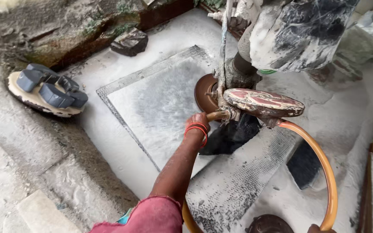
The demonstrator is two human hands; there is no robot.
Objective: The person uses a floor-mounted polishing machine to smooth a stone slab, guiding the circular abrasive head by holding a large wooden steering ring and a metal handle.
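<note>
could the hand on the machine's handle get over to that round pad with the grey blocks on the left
Probably not from here. The left hand grips the handle beside the grinding machine, while the round pad lies far off across the stone slab. Nothing blocks the way.

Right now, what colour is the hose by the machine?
Orange. The hose curves below the machine; it shows in the head view.

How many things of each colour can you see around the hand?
Orange hoses: 1
Red wrist bands: 1
Grey-blue padded discs: 1
Dark stone chunks: 1
Red-and-white round plates: 1
Brown discs: 1
Grey slabs: 1
Total: 7
</note>
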